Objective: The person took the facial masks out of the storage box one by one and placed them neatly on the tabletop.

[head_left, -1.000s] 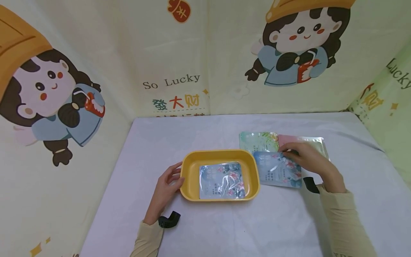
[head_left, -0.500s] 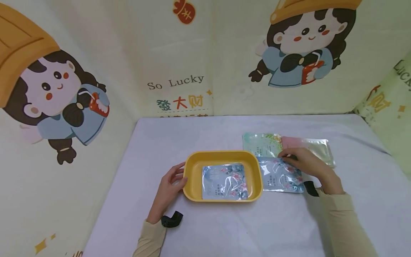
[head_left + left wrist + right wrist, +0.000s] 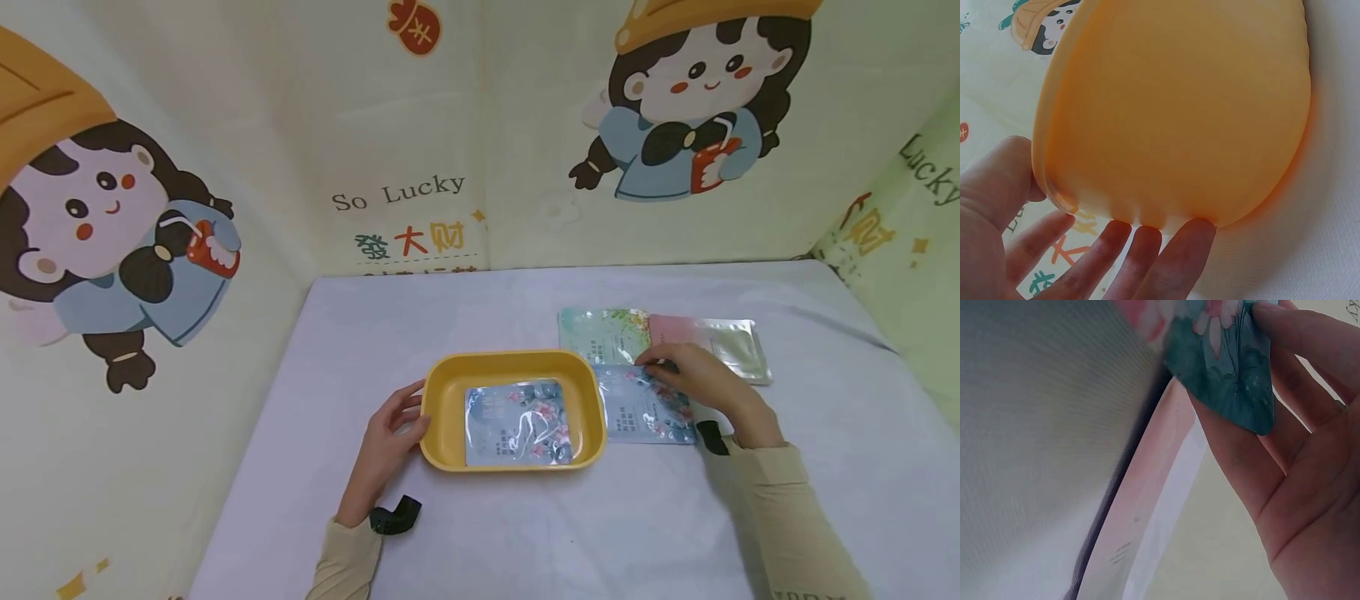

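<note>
In the head view, my left hand [image 3: 384, 450] holds the left end of a yellow tray [image 3: 442, 367]. The left wrist view has the thumb at the tray's rim and the fingertips on its outer wall. A blue floral sheet-mask packet [image 3: 502, 408] lies face up inside the tray. Beyond the tray's right side, my right hand [image 3: 701, 379] pinches the upper edge of another blue floral packet [image 3: 637, 417]. The right wrist view shows that packet's corner [image 3: 1229, 381] between thumb and fingers. The hand covers its upper right part in the head view.
Behind the held packet lie a green packet [image 3: 600, 333] and a pink and silver packet [image 3: 731, 337], side by side on the white-covered table [image 3: 540, 542]. Printed cloth walls [image 3: 540, 225] enclose the table's back and sides.
My right hand has moved a little left and toward me, with the blue packet it pinches also shifting slightly nearer to me. The left hand and tray keep their place.
</note>
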Action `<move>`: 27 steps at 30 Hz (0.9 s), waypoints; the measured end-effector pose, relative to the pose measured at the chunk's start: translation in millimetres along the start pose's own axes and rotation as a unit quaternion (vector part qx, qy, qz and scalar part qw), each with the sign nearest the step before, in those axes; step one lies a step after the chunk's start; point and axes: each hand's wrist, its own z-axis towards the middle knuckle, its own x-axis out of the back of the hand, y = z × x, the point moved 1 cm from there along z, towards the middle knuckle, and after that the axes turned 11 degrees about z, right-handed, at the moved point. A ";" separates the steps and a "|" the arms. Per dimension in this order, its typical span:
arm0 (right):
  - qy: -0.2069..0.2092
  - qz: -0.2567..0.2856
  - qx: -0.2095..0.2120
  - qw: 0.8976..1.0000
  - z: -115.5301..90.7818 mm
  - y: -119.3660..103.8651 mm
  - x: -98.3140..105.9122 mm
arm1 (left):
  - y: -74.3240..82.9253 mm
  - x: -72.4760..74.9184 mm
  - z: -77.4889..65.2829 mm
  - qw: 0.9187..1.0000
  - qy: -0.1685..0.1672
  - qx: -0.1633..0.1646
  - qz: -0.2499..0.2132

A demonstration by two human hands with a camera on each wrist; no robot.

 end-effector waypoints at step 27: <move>0.045 -0.038 -0.085 0.995 -3.6 -22.1 4.4 | 0.6 2.2 -0.9 1.000 -0.006 -0.006 -0.010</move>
